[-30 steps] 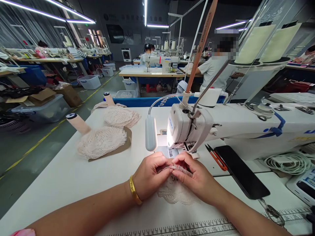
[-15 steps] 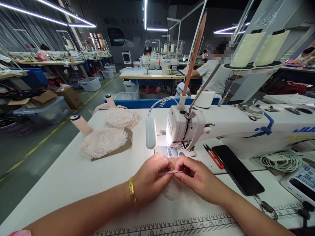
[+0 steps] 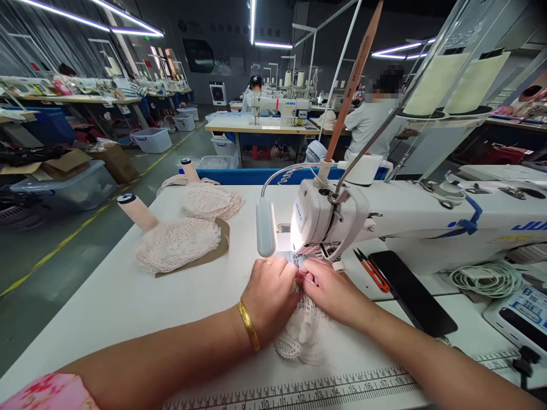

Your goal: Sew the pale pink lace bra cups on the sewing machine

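Both of my hands are at the needle area of the white sewing machine [image 3: 322,213]. A piece of cream lace fabric [image 3: 299,336] hangs from between them and lies bunched on the table toward me. My left hand [image 3: 271,293], with a gold bracelet at the wrist, is closed on the lace just left of the needle. On the other side my right hand [image 3: 327,287] pinches its upper edge, fingers partly hidden under the machine head. The needle and presser foot are mostly covered by my fingers.
Stacked lace pieces [image 3: 182,245] and a thread cone [image 3: 137,210] lie to the left. A lamp [image 3: 265,228] hangs beside the machine head. Orange thread snips [image 3: 371,270] and a black phone [image 3: 411,293] sit at right. A printed ruler [image 3: 333,390] runs along the front edge.
My hands have moved forward, from in front of the machine up to the needle, carrying the lace. More of the lace now shows spread below my hands.
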Motion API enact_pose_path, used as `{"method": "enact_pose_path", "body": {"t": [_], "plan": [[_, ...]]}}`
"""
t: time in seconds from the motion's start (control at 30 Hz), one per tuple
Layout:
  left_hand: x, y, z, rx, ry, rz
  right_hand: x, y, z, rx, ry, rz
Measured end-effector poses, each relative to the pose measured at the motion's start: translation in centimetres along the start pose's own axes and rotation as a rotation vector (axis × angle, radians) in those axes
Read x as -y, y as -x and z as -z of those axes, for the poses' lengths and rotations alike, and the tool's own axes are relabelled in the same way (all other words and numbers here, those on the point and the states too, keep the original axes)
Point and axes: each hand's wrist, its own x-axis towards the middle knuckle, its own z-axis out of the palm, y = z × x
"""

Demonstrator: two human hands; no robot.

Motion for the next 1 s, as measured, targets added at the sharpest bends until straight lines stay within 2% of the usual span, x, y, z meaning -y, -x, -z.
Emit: {"method": "enact_pose_path", "body": {"t": [0.1, 0.2, 0.37, 0.57, 1.0], "plan": [[0.6, 0.5, -0.4, -0.151, -0.036, -0.192, -0.5, -0.4, -0.4, -0.003, 0.024, -0.008], [1.3, 0.9, -0.8, -0.159, -0.005, -0.308, -0.7, -0.2, -0.2, -0.002, 0.037, -0.007], [1.7, 0.8, -1.1, -0.159, 0.035, -0.304, -1.2, 1.1, 0.4, -0.118, 0.163, 0.132], [1.6, 0.6, -1.0, -0.167, 0.019, -0.303, -2.3, 1.8, -0.4, -0.14, 0.205, 0.344], [1.2, 0.6, -0.7, -0.113, -0.052, -0.222, -2.8, 1.1, -0.5, -0.23, 0.274, 0.352]]}}
